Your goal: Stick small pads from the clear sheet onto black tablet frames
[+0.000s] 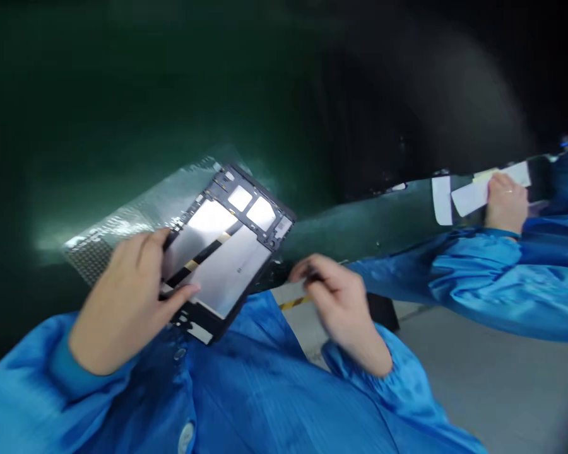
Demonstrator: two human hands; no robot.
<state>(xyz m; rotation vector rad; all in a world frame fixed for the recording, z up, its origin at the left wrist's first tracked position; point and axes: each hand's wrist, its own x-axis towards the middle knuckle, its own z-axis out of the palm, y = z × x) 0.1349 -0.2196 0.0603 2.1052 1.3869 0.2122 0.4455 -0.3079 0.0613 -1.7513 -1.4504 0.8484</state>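
Tablet-like device (230, 252) overlaps the right end of the bubble sheet (142, 208); left hand (123, 296) grips the device; right hand (338, 302) curls right of the sheet, its hold unclear; steadying seems the step in hand; the next move calls for a firm left grip.

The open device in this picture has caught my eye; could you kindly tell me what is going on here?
A person in blue holds an open device, its metal inside showing, by its edge with the left hand. The right hand is apart from it, fingers curled; whether they pinch anything small is too blurred to tell. Clear plastic lies on the green table beside the device. To the right, a co-worker's hand is at some white pieces.
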